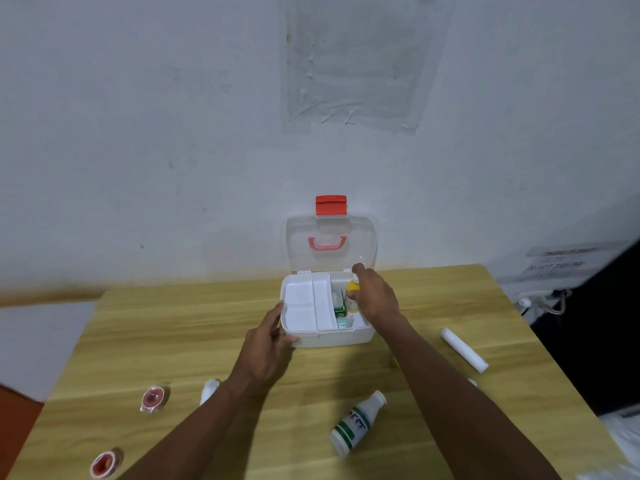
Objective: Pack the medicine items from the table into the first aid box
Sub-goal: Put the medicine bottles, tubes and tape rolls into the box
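Observation:
The white first aid box [360, 336] stands open at the table's far middle, its clear lid [330, 242] upright with a red latch. A white tray fills its left half; a green carton [340, 308] lies in the right half. My right hand [375, 296] holds a small yellow bottle [353, 296] upright inside the box's right half. My left hand [268, 344] grips the box's front left corner. On the table lie a white bottle with a green label [355, 424], a white roll [464, 349] and two red tape rolls [154, 398] [105, 464].
The wooden table [173, 341] stands against a pale wall. A small white item [209, 389] shows partly beside my left forearm. A dark object and cables [547, 301] sit off the table's right edge.

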